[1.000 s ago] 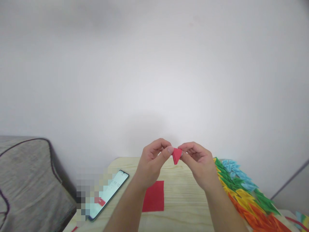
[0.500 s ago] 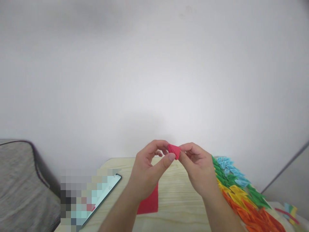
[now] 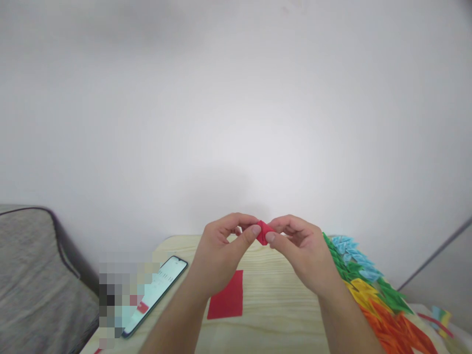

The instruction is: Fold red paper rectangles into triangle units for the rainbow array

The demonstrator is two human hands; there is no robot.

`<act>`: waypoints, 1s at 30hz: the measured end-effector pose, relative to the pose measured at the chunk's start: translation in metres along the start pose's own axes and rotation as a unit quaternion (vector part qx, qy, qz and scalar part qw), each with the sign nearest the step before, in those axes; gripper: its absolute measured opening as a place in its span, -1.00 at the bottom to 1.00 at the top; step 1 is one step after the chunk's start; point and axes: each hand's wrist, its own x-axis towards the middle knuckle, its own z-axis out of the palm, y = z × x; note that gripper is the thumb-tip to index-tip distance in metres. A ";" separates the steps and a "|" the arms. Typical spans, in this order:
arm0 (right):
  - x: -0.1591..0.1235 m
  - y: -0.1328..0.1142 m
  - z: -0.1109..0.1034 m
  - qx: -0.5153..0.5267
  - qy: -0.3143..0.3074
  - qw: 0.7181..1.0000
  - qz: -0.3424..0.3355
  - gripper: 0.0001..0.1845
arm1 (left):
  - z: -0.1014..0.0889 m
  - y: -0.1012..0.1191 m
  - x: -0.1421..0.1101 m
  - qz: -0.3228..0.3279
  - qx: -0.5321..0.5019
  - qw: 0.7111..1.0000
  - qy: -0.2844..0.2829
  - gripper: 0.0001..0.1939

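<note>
A small folded piece of red paper is held up between my two hands, above the far part of the table. My left hand pinches its left side between thumb and fingers. On the right side, my right hand grips it the same way, the thumb lying across its front. Creases show on the paper's face, while the fingers cover its edges. Below my left hand, a flat sheet of red paper lies on the table, partly hidden by the hand.
On the pale wooden table, a smartphone lies at the left, partly pixelated. Folded paper pieces in blue, green, yellow and orange line the right side. A white wall rises behind; grey fabric is at far left.
My right thumb has moved onto the front of the folded red paper, which is turned a little. The view has shifted slightly, showing more of the flat red sheet and the phone.
</note>
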 end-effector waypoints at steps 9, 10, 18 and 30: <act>0.000 0.001 0.002 -0.068 0.011 0.998 0.003 -0.88 | 0.000 0.011 0.003 0.053 0.099 0.994 -0.014 -0.89; 0.000 0.001 0.003 -0.077 0.008 0.997 0.000 -0.90 | 0.000 0.010 0.003 0.059 0.106 0.992 -0.019 -0.88; -0.001 -0.002 0.005 -0.169 0.005 0.984 -0.059 -0.92 | 0.000 0.005 0.001 0.092 0.204 0.974 -0.021 -0.86; -0.002 0.001 0.008 -0.087 0.051 0.994 -0.030 -0.92 | 0.000 0.012 0.002 0.074 0.121 0.989 -0.028 -0.81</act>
